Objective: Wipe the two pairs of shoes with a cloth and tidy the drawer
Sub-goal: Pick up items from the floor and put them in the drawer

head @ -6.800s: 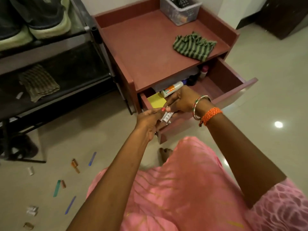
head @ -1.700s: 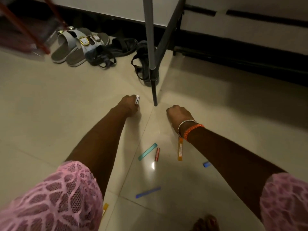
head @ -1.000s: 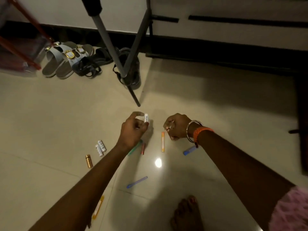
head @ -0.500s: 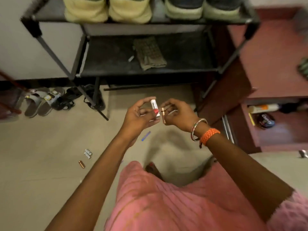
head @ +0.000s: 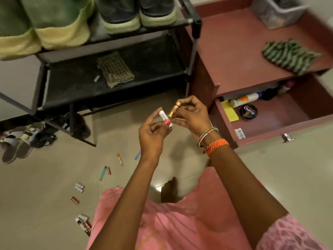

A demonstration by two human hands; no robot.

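The left hand [head: 155, 130] pinches a white tube [head: 165, 117] between thumb and fingers, its printed label facing up. The right hand [head: 191, 114] grips a copper tube [head: 173, 110], held tilted, with its lower end just beside the white one. Both hands are raised above the floor [head: 45, 177], in front of the rack [head: 111, 83].

To the right, the drawer [head: 270, 121] stands pulled open. Inside lie a round black tin [head: 248, 112], a yellow pad [head: 229, 111], a white bottle [head: 245, 100] with an orange label on its side, and a small white packet [head: 239, 133] near the front corner. On the cabinet's tabletop [head: 234, 51] lies a green striped cloth [head: 288, 55], with a clear bin [head: 275, 11] at the back.

Two pairs of shoes sit on the rack's top shelf: a green pair [head: 43, 24] at left, a dark pair [head: 137, 13] beside it. A folded brown cloth [head: 114, 69] lies on the shelf below. Small tubes and coloured strips lie scattered on the floor, and sandals [head: 18, 139] rest by the rack's leg.
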